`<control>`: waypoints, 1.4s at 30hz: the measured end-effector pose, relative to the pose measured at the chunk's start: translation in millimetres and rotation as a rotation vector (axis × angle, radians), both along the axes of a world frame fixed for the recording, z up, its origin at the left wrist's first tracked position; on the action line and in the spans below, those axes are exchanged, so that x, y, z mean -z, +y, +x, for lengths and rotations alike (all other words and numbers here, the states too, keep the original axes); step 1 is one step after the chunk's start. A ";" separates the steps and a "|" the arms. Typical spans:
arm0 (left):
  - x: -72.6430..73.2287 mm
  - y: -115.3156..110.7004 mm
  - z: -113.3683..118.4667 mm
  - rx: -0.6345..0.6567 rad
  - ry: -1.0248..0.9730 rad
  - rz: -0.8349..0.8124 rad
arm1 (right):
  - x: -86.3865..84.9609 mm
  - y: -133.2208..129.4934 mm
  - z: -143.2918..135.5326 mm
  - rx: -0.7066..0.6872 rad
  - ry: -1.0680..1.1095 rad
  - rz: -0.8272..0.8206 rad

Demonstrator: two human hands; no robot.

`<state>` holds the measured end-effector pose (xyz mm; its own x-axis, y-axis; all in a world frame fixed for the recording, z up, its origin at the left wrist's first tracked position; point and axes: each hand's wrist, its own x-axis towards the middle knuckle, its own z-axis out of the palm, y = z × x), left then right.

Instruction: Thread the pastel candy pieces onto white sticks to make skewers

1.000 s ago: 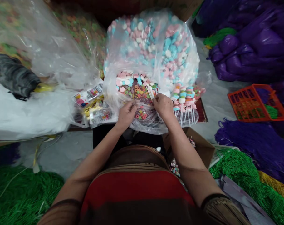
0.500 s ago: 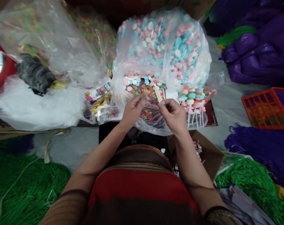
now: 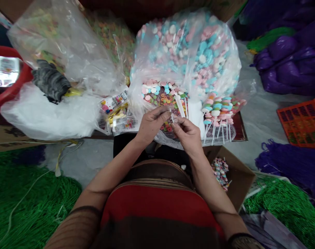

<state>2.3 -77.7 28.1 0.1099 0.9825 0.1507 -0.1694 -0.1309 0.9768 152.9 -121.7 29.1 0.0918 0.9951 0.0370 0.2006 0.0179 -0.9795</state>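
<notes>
My left hand (image 3: 154, 123) and my right hand (image 3: 186, 132) are close together over the open bag's candy. Between their fingertips is a short white stick (image 3: 172, 116), its upper end at my left fingers and its lower end at my right fingers. Both hands are pinched closed. Just beyond them, several white sticks (image 3: 180, 105) lean on loose ring candies (image 3: 157, 100) and pink, white and blue round candies (image 3: 152, 88). Skewered candies (image 3: 216, 109) on white sticks lie to the right of my right hand.
A large bag of pastel candies (image 3: 188, 48) stands behind. Left are a grey glove (image 3: 51, 81), a white plastic bag (image 3: 51, 117) and a red basin (image 3: 22, 81). A cardboard box (image 3: 242, 176) holding wrapped candies is low right, an orange crate (image 3: 301, 121) further right.
The bundle of white sticks has left my right hand and now lies on the candy. My hands have come closer together around one stick. The whole view has shifted slightly.
</notes>
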 end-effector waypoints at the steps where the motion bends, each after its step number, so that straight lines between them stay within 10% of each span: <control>1: 2.7 2.3 1.3 0.002 0.010 0.009 | 2.5 2.0 0.5 0.003 -0.026 0.023; 12: 46.0 27.9 -25.0 -0.267 0.406 0.278 | 14.9 80.3 31.2 0.107 -0.695 0.172; 18: 67.6 23.7 -31.4 -0.207 0.529 0.293 | -15.5 45.5 25.4 0.195 -0.498 0.473; 23: 67.3 24.6 -26.5 -0.124 0.642 0.186 | -41.0 -6.1 19.9 0.050 -0.073 0.280; 42: 71.1 21.1 -22.5 -0.065 0.612 0.159 | 69.8 -116.9 37.8 -0.100 -0.242 -0.404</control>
<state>-20.2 -56.6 -43.1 0.1629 0.9610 0.2237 0.4272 -0.2731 0.8620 190.8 -238.6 -40.7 0.0318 0.9378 -0.3456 0.4402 -0.3236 -0.8376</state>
